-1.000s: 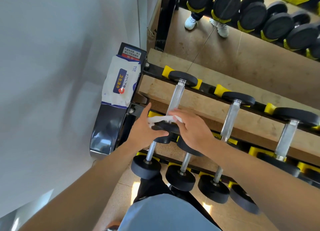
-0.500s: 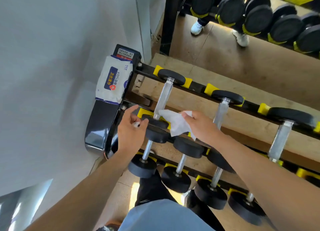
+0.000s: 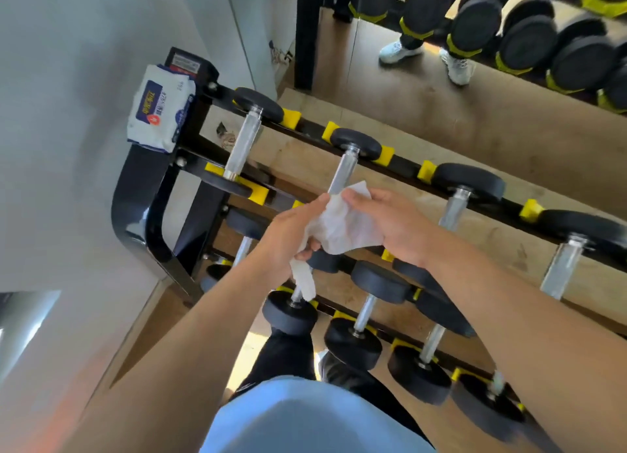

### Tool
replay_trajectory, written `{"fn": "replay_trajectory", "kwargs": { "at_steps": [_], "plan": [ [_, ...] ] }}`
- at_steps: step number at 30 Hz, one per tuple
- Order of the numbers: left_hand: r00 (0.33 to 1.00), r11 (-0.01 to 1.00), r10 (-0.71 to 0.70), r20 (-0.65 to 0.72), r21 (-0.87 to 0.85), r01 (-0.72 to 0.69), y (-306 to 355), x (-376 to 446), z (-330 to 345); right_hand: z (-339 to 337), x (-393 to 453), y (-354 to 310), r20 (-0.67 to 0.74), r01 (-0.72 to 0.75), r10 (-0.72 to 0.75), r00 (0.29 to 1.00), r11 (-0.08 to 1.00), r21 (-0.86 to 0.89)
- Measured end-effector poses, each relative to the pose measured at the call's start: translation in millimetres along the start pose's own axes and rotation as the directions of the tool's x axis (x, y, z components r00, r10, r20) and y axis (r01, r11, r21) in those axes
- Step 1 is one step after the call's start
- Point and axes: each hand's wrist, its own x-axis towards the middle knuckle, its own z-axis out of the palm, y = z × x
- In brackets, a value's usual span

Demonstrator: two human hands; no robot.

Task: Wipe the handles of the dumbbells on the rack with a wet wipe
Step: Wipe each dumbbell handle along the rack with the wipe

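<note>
A white wet wipe is held between both hands above the rack. My left hand grips its lower left part, and a strip of it hangs down below the fingers. My right hand pinches its right side. Both hands hover over the near end of the second dumbbell's steel handle on the top tier. The first top-tier dumbbell's handle lies bare to the left. Smaller dumbbells sit on the lower tier beneath my hands.
A pack of wet wipes lies on the black rack's left end post, beside a white wall. Yellow cradles line the rails. A mirror behind the rack reflects more dumbbells and a person's shoes. My legs stand close to the lower tier.
The wipe has been unfolded and both hands now hold it spread, shifted right from the first dumbbell's near end to the second dumbbell's handle. The camera view moved closer.
</note>
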Motion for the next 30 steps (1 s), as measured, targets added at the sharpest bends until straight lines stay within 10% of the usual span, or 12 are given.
{"fn": "replay_trajectory", "kwargs": {
  "at_steps": [16, 21, 30],
  "plan": [
    [0.944, 0.915, 0.257, -0.206, 0.365, -0.169, 0.7, 27.9, -13.2, 8.2, 12.4, 8.5, -0.547, 0.092, -0.275, 0.79, 0.937, -0.338],
    [0.944, 0.884, 0.278, -0.18, 0.432, -0.178, 16.5, 43.9, -27.9, 13.4, 21.9, -8.1, -0.52, 0.167, -0.212, 0.827, 0.977, -0.134],
    [0.896, 0.757, 0.317, 0.311, 0.486, -0.437, 56.0, 57.6, -26.1, 3.4, 42.3, -24.3, -0.376, 0.116, -0.269, 0.887, 0.917, -0.382]
  ]
}}
